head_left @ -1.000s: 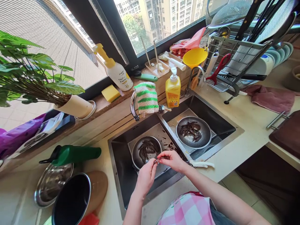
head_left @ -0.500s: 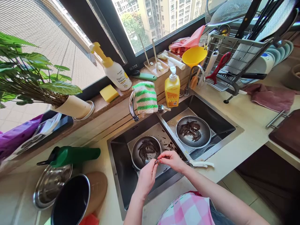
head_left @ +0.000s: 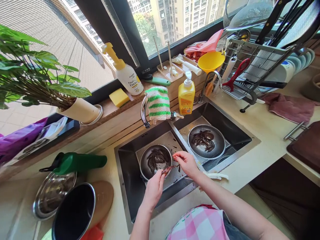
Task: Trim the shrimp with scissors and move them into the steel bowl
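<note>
Over the left basin of the steel sink [head_left: 125, 166], my left hand [head_left: 155, 186] is closed on a small dark shrimp [head_left: 167, 170], holding it just beside a round metal bowl [head_left: 146, 156] that holds several more shrimp. My right hand [head_left: 186, 163] hovers a little to the right of the shrimp, fingers pinched together on something I cannot make out. In the right basin sits a second metal bowl [head_left: 217, 146] with a dark heap of shrimp. White-handled scissors [head_left: 213, 175] lie on the sink's front rim by my right wrist.
A tap draped with a green-striped cloth [head_left: 157, 103] and a yellow soap bottle [head_left: 186, 96] stand behind the sink. A dish rack [head_left: 260, 63] stands at right. A dark pot [head_left: 75, 213], steel bowl [head_left: 51, 193] and green bottle [head_left: 77, 162] stand at left. A potted plant [head_left: 80, 111] leans on the sill.
My hands, joined on the shrimp before, have parted. The right hand has lifted up and away while the left keeps the shrimp. The view has shifted slightly.
</note>
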### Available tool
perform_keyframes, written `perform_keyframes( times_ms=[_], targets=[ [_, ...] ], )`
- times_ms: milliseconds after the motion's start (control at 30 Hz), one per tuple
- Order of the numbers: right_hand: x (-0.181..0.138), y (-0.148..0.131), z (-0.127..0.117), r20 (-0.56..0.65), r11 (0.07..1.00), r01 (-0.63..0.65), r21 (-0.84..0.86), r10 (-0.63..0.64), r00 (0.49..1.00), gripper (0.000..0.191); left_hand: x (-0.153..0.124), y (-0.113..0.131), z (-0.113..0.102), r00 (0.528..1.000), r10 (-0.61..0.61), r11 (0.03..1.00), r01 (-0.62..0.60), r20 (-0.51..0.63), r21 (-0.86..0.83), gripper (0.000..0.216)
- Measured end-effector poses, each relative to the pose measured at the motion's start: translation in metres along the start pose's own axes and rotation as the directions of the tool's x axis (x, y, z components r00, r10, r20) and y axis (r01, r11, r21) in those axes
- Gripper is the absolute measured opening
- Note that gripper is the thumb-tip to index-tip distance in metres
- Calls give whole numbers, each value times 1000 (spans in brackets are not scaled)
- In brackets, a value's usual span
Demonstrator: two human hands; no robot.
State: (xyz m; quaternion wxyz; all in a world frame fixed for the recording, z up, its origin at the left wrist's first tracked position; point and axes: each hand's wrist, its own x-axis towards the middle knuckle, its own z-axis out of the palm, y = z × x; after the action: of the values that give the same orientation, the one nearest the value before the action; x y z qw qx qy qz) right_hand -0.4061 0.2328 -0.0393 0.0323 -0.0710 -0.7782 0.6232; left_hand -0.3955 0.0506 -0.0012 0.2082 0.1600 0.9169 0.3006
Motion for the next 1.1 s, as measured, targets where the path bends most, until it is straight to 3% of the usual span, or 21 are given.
perform_keyframes(
  times_ms=[67,133,267,367,533,633,733,867,1000,1100],
  targets=[
    [6,-8,-5,65,949,81,-305,-64,996,23,-1,-4,-2,1000,-8,1000,8,-22,-9,25],
    [12,-12,-5,207,815,116,-568,5,978,24,0,-6,-4,998,-21,1000,20,-53,-4,25],
    [18,-6,-7,305,672,134,-729,143,942,20,12,4,-9,999,7,1000,-6,-43,24,25],
    [12,1,-21,316,591,148,-793,192,929,21,36,28,-7,996,87,994,-89,24,59,25],
    [-7,16,-61,303,682,67,-728,233,924,19,97,74,16,953,279,960,-281,123,-1,23],
    [-19,26,-77,284,761,21,-648,216,934,22,120,71,29,956,285,959,-283,71,-28,26],
    [-30,34,-84,271,819,-10,-574,201,941,24,118,33,35,979,205,978,-205,5,-44,29],
    [-41,39,-86,286,839,-34,-543,223,932,24,79,-52,42,998,-62,995,62,3,-77,27],
    [-46,34,-83,315,783,-17,-622,270,910,17,30,-127,57,958,-288,956,287,-6,-56,19],
    [-46,29,-80,359,722,45,-691,289,887,13,9,-161,70,908,-419,907,417,-32,-54,15]
  ],
)
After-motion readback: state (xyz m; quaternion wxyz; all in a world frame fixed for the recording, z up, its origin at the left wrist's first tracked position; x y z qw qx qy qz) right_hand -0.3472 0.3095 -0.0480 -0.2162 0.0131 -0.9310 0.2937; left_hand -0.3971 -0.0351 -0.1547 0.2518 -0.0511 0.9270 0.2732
